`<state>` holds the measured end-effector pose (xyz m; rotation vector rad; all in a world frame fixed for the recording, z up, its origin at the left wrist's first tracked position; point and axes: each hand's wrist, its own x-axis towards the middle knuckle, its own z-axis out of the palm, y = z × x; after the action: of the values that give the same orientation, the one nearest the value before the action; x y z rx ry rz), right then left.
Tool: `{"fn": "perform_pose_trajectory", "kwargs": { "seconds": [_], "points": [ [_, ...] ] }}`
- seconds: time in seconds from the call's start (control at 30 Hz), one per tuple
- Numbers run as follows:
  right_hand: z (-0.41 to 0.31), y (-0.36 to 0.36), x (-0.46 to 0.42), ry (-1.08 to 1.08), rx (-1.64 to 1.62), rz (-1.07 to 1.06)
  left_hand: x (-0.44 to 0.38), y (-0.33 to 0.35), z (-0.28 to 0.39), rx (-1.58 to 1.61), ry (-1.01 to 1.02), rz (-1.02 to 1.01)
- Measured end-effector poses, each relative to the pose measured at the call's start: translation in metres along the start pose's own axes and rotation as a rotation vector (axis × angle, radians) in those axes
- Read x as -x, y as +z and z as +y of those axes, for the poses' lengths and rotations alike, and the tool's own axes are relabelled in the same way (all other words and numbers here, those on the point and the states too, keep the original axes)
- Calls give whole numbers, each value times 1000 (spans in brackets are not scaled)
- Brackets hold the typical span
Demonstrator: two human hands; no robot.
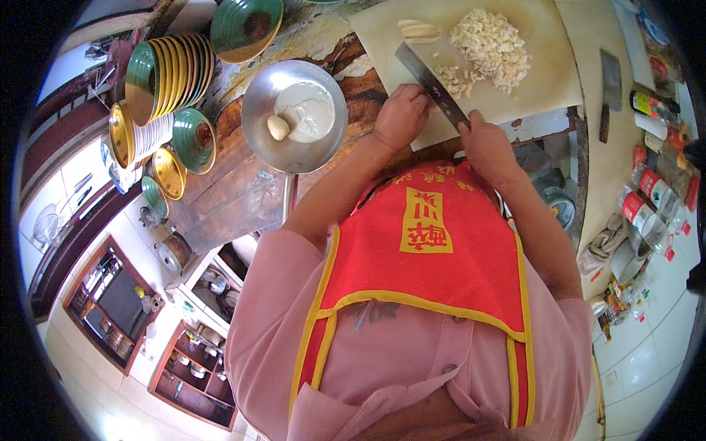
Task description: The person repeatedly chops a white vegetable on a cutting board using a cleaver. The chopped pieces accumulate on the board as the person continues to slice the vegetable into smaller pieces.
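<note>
A white cutting board (380, 33) lies before me with a large heap of pale diced vegetable (491, 47) on it. A smaller chopped pile (455, 82) sits beside the blade, and a sliced pale piece (419, 31) lies near the blade's far end. My right hand (488, 146) grips the handle of a kitchen knife (433, 85), its blade slanting up and left across the board. My left hand (405, 113) is curled at the board's near-left edge, close to the blade; whether its fingers hold something is hidden. A metal pan (256, 132) left of it holds clear liquid and one pale oval piece (278, 128).
Stacked green and yellow bowls (142, 82) and a larger green bowl (242, 25) stand at the left of the wooden counter (220, 198). A cleaver (611, 82) lies right of the board. Farther right are plastic bottles (642, 218) and a grey cloth (604, 245).
</note>
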<state>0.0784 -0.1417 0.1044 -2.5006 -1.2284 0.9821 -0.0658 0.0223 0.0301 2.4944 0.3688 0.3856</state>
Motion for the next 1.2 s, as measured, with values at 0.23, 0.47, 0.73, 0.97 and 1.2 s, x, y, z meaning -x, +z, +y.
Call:
{"fn": "perform_pose_trajectory", "kwargs": {
  "seconds": [0.23, 0.47, 0.73, 0.97, 1.2],
  "points": [
    [5, 21, -19, -24, -50, 74, -2, -2, -2, 10, 18, 8],
    [-7, 6, 4, 6, -84, 39, 2, -1, -6, -40, 45, -30],
    [-7, 22, -11, 23, -109, 79, 4, -3, -10, 68, -29, 15],
    [-15, 6, -1, -11, -28, 20, 7, -6, -11, 56, -37, 19],
    [-11, 8, -2, 11, -92, 28, 6, -18, -14, 155, -37, 252]
  ]
}}
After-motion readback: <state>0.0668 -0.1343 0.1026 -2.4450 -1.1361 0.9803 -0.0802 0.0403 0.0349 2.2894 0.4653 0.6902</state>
